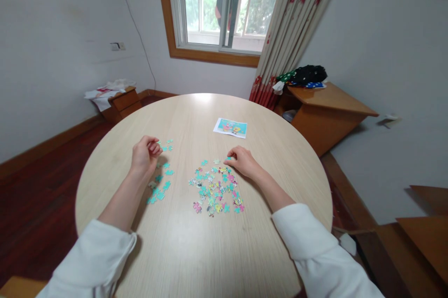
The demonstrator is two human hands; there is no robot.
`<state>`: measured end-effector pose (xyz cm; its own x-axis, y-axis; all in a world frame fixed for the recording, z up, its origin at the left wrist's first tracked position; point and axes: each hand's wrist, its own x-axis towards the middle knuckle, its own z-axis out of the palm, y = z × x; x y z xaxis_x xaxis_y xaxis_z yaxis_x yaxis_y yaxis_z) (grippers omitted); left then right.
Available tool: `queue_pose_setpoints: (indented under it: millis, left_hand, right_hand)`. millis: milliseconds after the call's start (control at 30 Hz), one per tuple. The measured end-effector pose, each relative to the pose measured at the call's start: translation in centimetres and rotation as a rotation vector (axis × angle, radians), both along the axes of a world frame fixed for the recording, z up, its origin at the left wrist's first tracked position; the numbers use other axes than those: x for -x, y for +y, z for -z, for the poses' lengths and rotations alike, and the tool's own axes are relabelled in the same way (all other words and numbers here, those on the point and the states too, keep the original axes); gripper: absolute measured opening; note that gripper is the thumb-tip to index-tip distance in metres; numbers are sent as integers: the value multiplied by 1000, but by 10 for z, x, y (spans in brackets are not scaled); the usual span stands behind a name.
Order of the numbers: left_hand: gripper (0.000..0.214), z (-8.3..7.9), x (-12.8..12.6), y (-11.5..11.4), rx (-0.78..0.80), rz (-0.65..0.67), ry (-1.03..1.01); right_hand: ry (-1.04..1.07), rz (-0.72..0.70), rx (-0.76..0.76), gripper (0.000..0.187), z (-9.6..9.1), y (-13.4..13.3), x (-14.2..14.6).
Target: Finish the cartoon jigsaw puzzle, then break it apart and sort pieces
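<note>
My right hand (243,161) is closed in a pinch on a small teal puzzle piece (228,158) at the upper right of a mixed pile of jigsaw pieces (213,188). Teal, pink, yellow and white pieces lie loose there. On the left, my left hand (145,154) hovers with curled fingers beside a group of teal puzzle pieces (161,186); whether anything sits inside them is hidden. A few more teal pieces (170,148) show just past its fingertips. Farther back lies a picture card (231,128) with pink and yellow cartoon figures on teal.
Everything rests on a round, pale wooden table (196,251). Behind it are a window (224,9) and a curtain (280,27). A wooden cabinet (325,107) with dark dotted cloth stands at the right, and a small drawer unit (126,102) at the left.
</note>
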<state>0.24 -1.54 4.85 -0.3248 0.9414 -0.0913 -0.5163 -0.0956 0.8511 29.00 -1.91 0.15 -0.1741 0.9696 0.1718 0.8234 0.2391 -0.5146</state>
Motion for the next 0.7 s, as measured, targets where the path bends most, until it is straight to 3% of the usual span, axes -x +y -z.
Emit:
queue_pose_setpoints:
  millis: [267, 433, 600, 700]
  left_hand:
    - [10, -1, -8, -4, -24, 74, 189]
    - [14, 4, -19, -9, -49, 245, 467]
    - [16, 8, -45, -22, -109, 461, 687]
    - [18, 14, -60, -30, -156, 654, 710]
  right_hand:
    - [178, -74, 10, 15, -6, -5, 3]
    - [452, -42, 10, 6, -9, -8, 12]
    - [876, -113, 180, 17, -12, -22, 32]
    - [953, -161, 223, 22, -16, -32, 44]
